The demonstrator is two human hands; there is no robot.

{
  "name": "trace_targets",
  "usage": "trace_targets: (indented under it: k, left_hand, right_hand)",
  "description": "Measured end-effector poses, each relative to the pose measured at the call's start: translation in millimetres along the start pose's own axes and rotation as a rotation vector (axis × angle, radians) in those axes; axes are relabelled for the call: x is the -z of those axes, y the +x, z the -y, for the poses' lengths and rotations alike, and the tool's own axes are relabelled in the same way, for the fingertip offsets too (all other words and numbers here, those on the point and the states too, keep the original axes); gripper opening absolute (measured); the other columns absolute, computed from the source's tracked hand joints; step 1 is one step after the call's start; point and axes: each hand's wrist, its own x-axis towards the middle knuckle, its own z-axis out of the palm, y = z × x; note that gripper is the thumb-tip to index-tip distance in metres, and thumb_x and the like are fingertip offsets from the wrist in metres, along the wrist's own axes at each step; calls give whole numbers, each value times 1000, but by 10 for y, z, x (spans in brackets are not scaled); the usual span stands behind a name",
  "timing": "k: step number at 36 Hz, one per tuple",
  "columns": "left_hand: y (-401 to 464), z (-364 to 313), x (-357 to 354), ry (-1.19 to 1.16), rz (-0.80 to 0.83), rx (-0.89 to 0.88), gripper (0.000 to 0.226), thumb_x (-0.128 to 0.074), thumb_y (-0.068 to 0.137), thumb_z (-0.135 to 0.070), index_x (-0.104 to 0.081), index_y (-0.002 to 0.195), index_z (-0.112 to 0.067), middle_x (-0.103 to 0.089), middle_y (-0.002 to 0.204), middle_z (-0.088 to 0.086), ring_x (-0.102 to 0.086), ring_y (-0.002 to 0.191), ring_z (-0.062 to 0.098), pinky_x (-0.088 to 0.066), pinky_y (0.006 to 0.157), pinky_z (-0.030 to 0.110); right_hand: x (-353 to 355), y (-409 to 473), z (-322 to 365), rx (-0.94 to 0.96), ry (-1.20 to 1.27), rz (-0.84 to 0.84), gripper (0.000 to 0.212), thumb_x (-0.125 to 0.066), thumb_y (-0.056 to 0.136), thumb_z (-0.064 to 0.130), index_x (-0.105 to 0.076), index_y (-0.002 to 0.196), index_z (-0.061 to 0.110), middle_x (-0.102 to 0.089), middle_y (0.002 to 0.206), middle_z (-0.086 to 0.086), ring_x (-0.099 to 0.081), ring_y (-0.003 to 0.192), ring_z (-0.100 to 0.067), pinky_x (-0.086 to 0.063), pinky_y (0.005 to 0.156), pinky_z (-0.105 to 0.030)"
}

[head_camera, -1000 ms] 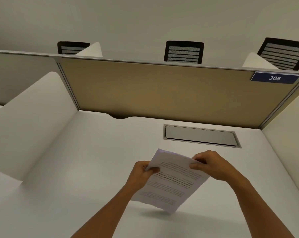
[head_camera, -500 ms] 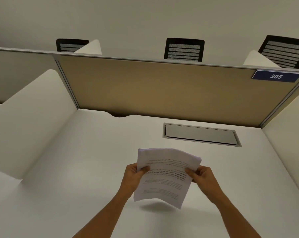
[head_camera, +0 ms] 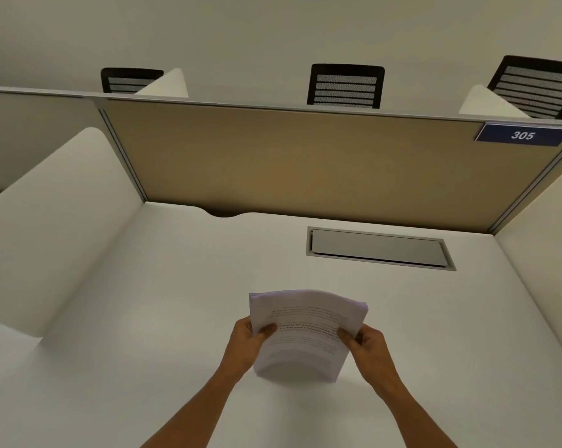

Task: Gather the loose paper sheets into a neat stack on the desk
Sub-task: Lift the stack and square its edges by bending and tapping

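Observation:
A bundle of white printed paper sheets [head_camera: 307, 331] stands nearly upright over the white desk [head_camera: 143, 334], its lower edge at or just above the surface. My left hand [head_camera: 245, 345] grips the bundle's left edge, thumb on the front. My right hand [head_camera: 368, 345] pinches its right edge, thumb on the printed face. The sheets bow slightly and their top edges fan a little at the upper right.
A grey cable hatch [head_camera: 378, 248] is set into the desk behind the sheets. A tan divider panel [head_camera: 289, 166] with a blue "305" sign [head_camera: 522, 135] closes the back; white side panels [head_camera: 47, 221] flank the desk. Black chairs [head_camera: 345, 85] stand beyond.
The sheets turned from tilted to nearly upright and dropped toward the desk. My right hand slid from the top corner down to the right edge; both hands drew closer to me.

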Motion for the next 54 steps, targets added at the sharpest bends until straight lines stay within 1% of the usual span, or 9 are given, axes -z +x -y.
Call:
trace_targets:
  k: [9, 13, 18, 27, 39, 46, 49, 51, 54]
  left_hand:
    - [-21, -74, -35, 4, -56, -72, 23, -66, 92, -26, -75, 88, -48, -78, 90, -13, -74, 82, 8, -60, 65, 20]
    - [-11, -22, -36, 40, -36, -67, 23, -66, 93, -21, -74, 91, -43, -78, 91, -15, -73, 84, 6, -59, 67, 20]
    - [-14, 116, -45, 94, -9, -37, 20, -61, 96, -14, -71, 103, -31, -77, 98, -5, -73, 93, 16, -61, 78, 28]
    - [-34, 26, -17, 92, -24, -89, 31, -58, 98, -12, -67, 101, -41, -74, 94, -25, -69, 91, -2, -55, 69, 9]
    - [-139, 196, 58, 23, -12, -4, 37, -62, 96, -13, -73, 94, -48, -77, 100, -16, -72, 92, 1, -57, 68, 12]
    - [-38, -117, 228, -105, -115, -94, 21, -72, 89, -13, -78, 90, -33, -80, 91, -2, -74, 84, 12, -58, 67, 17]
    - [54, -295, 365, -68, -120, -217, 36, -75, 85, -10, -71, 114, -30, -76, 112, -4, -69, 103, 9, -56, 85, 24]
    - [92, -407, 438, 104, -113, -281, 67, -78, 82, -16, -49, 142, -25, -55, 143, -6, -54, 126, 8, -47, 102, 30]
    - [136, -524, 490, 427, -78, -412, 97, -79, 76, -36, -20, 153, -32, -21, 163, -9, -22, 147, 7, -23, 115, 26]
  right_hand:
    - [-6, 18, 38, 2, 51, -37, 26, -64, 97, 15, -77, 84, 32, -79, 84, 10, -72, 77, -3, -55, 61, -11]
    - [-2, 14, -23, -10, 47, -21, 23, -63, 98, 15, -76, 89, 30, -79, 86, 13, -72, 79, -1, -54, 63, -10]
    - [-42, 8, -104, -26, 37, 25, 22, -60, 99, 13, -75, 96, 29, -79, 91, 13, -73, 85, -2, -57, 66, -15]
    - [-1, 39, -20, 2, 43, -1, 26, -60, 99, 14, -77, 89, 32, -80, 89, 9, -74, 81, -6, -56, 65, -11]
    - [-83, -25, -227, -64, -56, 63, 24, -58, 101, 18, -74, 96, 35, -79, 94, 14, -74, 91, -6, -56, 69, -12]
    - [78, 71, -11, 149, -336, 91, 28, -59, 100, 25, -76, 90, 44, -77, 90, 21, -70, 83, -1, -55, 68, -15]
    - [203, 168, 145, 256, -527, 116, 21, -59, 100, 22, -78, 97, 30, -77, 85, 15, -68, 76, 3, -52, 67, -20]
    - [272, 204, 292, 310, -649, 149, 24, -57, 100, 20, -78, 101, 32, -75, 85, 18, -67, 71, 2, -47, 64, -11]
    - [313, 221, 510, 330, -823, 205, 27, -53, 101, 22, -76, 109, 35, -79, 94, 12, -67, 76, -11, -48, 67, -18]
